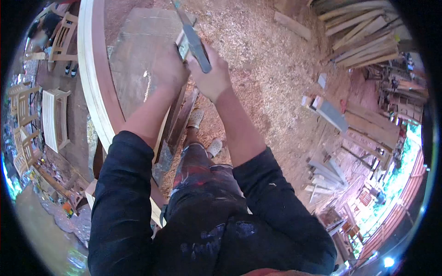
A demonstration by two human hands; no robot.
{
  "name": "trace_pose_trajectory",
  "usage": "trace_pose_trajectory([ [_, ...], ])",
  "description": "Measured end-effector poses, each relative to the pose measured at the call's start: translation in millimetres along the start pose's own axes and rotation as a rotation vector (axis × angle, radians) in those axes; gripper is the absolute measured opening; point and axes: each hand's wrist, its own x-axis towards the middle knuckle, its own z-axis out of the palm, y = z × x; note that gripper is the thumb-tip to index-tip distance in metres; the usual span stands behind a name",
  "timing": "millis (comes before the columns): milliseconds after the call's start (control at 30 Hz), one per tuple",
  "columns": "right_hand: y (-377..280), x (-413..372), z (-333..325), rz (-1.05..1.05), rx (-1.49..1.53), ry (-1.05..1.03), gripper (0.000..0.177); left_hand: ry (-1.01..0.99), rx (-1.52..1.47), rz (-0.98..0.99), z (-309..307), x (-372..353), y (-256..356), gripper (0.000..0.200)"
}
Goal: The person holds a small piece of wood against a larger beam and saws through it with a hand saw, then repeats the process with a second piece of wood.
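Note:
My right hand (pixel 212 76) is closed around a long grey metal tool (pixel 195 42), perhaps a file or chisel, that points up and away from me. My left hand (pixel 169 69) sits close against it on the left, gripping a small pale wood piece (pixel 183 44) beside the tool's shaft. Both hands hover over a flat brown board (pixel 136 60) lying on the workbench. A curved pale wooden rim (pixel 90 78) runs along the board's left side. My black sleeves and my feet in light shoes (pixel 195 118) show below.
Sawdust and shavings (pixel 271 55) cover the ground ahead. Stacked planks (pixel 363 32) lie at upper right, loose offcuts (pixel 324 172) and boards at right. Pale wooden chairs (pixel 62 39) and a bench frame (pixel 53 119) stand at left.

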Motion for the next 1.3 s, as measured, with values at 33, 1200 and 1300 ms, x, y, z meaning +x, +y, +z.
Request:
trace_pose_trajectory([
  [33, -5.3, 5.8, 1.1, 0.015, 0.010, -0.028, 0.055, 0.011, 0.006, -0.005, -4.3, -0.1, 3.8, 0.046],
  [1200, -37.5, 1.3, -1.8, 0.391, -0.107, -0.099, 0.043, -0.019, -0.317, -0.004, 9.7, -0.1, -13.4, 0.059],
  [1300, -26.0, -2.3, -2.7, 0.227, -0.131, -0.090, 0.050, -0.114, -0.398, -0.094, -3.6, 1.8, -8.7, 0.058],
])
